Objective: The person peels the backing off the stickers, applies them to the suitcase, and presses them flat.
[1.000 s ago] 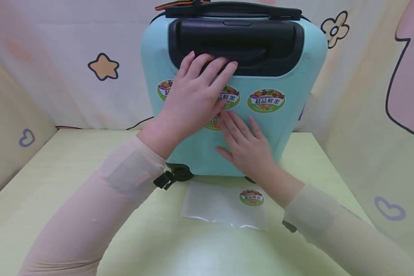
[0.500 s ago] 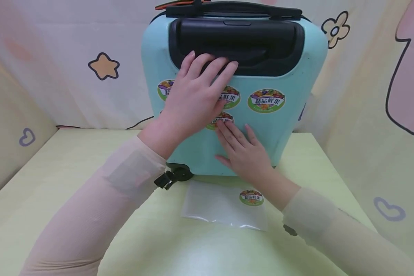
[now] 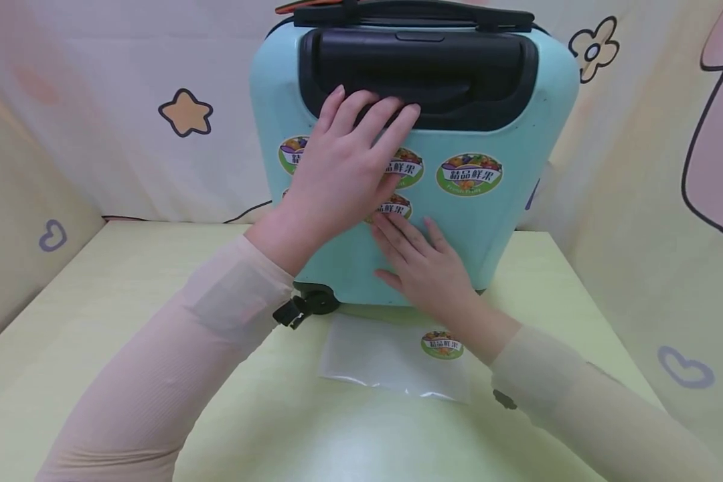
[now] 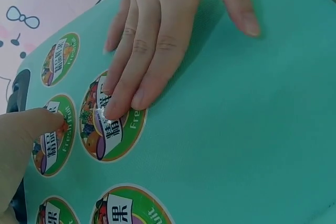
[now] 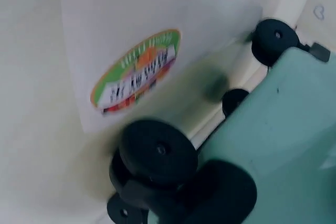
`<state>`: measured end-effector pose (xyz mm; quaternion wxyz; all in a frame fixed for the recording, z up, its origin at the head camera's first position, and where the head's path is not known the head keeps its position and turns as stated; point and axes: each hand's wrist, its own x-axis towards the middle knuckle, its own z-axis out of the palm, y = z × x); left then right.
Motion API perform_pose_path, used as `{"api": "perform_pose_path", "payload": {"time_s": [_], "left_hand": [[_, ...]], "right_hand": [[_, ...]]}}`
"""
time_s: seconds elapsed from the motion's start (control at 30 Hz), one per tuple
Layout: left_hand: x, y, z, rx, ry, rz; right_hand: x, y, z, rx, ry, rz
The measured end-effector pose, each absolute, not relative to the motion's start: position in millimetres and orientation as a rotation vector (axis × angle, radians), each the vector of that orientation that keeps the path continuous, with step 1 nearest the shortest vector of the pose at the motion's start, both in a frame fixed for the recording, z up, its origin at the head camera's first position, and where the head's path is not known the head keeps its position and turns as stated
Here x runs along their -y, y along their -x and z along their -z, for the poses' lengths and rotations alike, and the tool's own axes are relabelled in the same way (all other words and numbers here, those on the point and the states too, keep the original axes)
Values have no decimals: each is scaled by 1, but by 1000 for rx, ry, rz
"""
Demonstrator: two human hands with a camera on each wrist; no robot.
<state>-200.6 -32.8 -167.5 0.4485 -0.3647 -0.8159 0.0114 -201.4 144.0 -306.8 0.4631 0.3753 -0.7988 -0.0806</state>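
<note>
A turquoise suitcase stands upright, several oval fruit stickers on its face. My left hand lies against it, fingertips at the lower edge of the black handle recess. In the left wrist view the left thumb touches an upper-row sticker. With straight fingers, my right hand presses the lower-row sticker, which looks flat on the shell in the left wrist view. Another sticker sits at the upper right. The left hand partly covers the left-hand stickers in the head view.
In front of the suitcase, a clear sheet with one oval sticker lies on the pale green table. Black wheels are under the suitcase. Patterned curtains stand behind and at the sides.
The fingers of my right hand have slid down over the lower-row sticker, baring more of its upper part. The left hand keeps its place on the suitcase.
</note>
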Motion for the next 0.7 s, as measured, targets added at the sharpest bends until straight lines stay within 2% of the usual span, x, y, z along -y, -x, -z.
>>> {"api": "perform_pose_path", "payload": {"time_s": [0.4,0.7], "left_hand": [[33,199,166,2047,883,-10],[35,193,205,1943,1074,228]], "right_hand": [[-164,196,297,1989,-885,198],[-189,170,310,1940,-1225,87]]}}
